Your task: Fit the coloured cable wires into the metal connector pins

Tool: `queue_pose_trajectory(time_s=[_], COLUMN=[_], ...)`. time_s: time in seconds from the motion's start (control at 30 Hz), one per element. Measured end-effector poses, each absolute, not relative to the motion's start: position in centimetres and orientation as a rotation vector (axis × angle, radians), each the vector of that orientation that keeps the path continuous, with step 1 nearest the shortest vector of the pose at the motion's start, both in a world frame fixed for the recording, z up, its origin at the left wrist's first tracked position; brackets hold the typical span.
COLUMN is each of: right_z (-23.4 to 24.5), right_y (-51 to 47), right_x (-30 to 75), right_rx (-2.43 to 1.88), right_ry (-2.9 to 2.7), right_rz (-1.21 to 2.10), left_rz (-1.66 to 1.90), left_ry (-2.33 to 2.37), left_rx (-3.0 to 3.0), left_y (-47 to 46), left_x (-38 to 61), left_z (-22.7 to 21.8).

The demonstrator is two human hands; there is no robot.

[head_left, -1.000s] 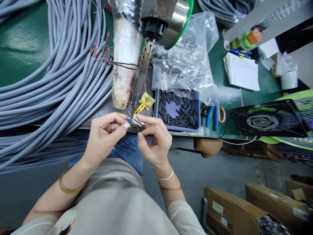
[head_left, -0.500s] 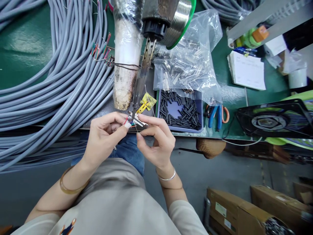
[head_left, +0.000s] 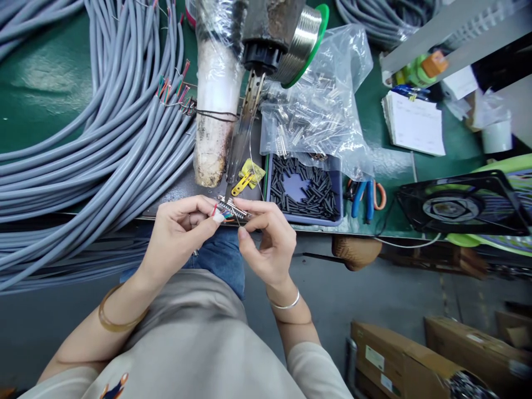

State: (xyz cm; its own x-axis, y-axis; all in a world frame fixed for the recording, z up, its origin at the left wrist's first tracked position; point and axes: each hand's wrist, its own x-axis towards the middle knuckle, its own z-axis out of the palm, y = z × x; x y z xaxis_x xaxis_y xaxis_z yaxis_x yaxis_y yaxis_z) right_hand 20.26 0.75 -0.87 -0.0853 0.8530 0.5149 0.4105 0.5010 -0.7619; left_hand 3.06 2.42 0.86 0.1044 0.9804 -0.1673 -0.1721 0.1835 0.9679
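Left hand (head_left: 178, 235) tight on coloured wires (head_left: 221, 214), right hand (head_left: 266, 244) tight on metal connector (head_left: 233, 206); carton label (head_left: 377, 357) unreadable.

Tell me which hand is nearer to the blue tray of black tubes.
Right. The right hand is just off the near left corner of the blue tray, fingers at the metal connector; the left hand, pinching the coloured wires, lies further left, beyond that connector.
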Motion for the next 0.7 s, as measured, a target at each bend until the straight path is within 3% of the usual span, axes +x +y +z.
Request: queue_pose_trajectory(time_s=[0.7], right_z=[-0.68], right_y=[1.38], right_x=[19.86], right_rx=[-1.064], right_ry=[-1.717], right_rz=[0.463], left_rz=[1.149], left_ry=[1.14], left_rx=[1.029], left_y=[2.82], left_x=[3.44], left_z=[1.31])
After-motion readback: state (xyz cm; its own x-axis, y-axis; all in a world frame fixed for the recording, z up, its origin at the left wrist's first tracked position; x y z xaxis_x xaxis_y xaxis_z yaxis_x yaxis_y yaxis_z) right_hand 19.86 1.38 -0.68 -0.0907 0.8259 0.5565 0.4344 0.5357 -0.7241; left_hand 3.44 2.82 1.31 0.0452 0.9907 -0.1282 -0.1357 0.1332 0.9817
